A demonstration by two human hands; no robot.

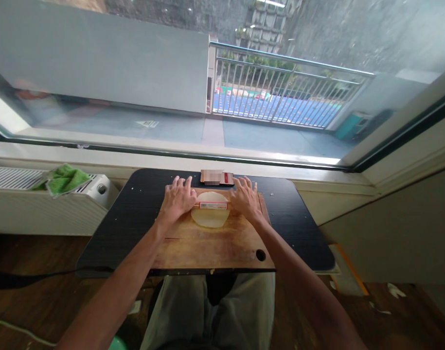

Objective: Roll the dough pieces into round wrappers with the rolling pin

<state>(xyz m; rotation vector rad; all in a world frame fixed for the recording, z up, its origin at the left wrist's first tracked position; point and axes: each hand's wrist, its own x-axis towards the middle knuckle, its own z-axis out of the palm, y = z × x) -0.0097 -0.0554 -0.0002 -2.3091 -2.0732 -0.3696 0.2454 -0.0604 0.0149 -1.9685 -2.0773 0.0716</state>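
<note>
A thin, round sheet of dough [209,221] lies flat on a wooden cutting board [211,253]. Across its upper part runs a rolling pin, its white label with red edging [213,206] facing up. My left hand [179,197] rests over the pin's left end, fingers stretched forward and apart. Over the right end lies my right hand [245,195], its fingers likewise extended and spread. The palms hide both ends of the pin. Just beyond the board, between the hands, sits a small dark flat object [227,179] with a partly blurred card-like piece on it.
The board stands on a black table [113,228] with scattered white specks. A green cloth [66,180] drapes over a white radiator [40,209] at left. The window sill [164,160] borders the table's far edge. A round hole [260,255] pierces the board's near right corner.
</note>
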